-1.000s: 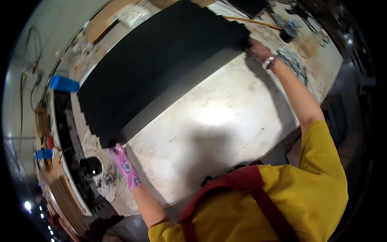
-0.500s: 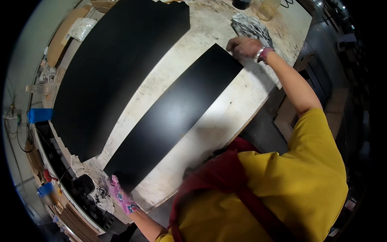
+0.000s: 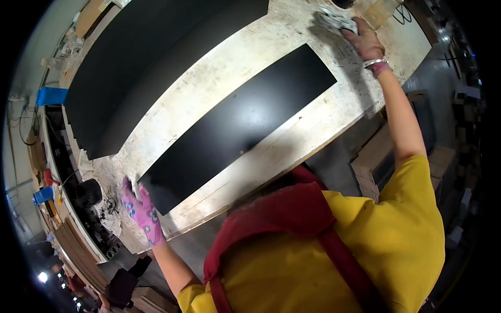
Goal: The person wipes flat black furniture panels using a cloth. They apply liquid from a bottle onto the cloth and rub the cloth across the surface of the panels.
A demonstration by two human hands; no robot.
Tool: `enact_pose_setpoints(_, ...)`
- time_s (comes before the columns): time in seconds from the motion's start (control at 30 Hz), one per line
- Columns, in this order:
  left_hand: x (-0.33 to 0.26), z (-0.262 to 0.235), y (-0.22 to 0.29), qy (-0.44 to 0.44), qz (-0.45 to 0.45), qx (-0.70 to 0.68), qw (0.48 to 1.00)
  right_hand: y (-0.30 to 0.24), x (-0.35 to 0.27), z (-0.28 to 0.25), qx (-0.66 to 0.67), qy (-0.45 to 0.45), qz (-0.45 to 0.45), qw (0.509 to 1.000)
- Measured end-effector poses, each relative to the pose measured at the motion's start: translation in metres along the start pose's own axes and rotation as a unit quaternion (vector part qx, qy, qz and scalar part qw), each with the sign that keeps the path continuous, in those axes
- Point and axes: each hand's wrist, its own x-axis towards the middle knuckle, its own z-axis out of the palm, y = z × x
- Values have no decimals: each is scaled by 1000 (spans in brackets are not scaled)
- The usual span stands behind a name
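Observation:
A long black panel (image 3: 240,122) lies slantwise across the pale work table, its surface shiny in the middle. By the panel's near left corner is my left hand (image 3: 142,213), in a pink patterned glove. Its fingers are spread and hold nothing. At the far right, my right hand (image 3: 367,43), with a bracelet and a pink cuff at the wrist, closes on a crumpled grey-and-white rag (image 3: 334,22). The rag is somewhat blurred, beyond the panel's right end. Farther left lies a larger, dark panel (image 3: 151,57) with a stepped edge, running out of view.
The stained table (image 3: 203,78) ends in a near edge before my apron. A clear jar (image 3: 378,13) stands past the rag. A black cup (image 3: 88,193) sits near the left end, with a blue box (image 3: 51,96) farther off. Cardboard boxes (image 3: 373,161) stand on the floor at right.
My right hand has moved off the panel's far end and taken hold of the rag. My left hand has come away from the panel's near left corner, fingers spreading. The view has shifted.

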Motion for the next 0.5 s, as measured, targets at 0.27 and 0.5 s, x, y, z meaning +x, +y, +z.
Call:
enact_pose_setpoints(0.27, 25, 75, 56, -107, 273, 54, 954, -182, -174, 126, -38, -44, -328, 943)
enact_pose_setpoints(0.5, 22, 73, 54, -116, 250, 68, 959, -155, -133, 73, -149, -138, -28, 979)
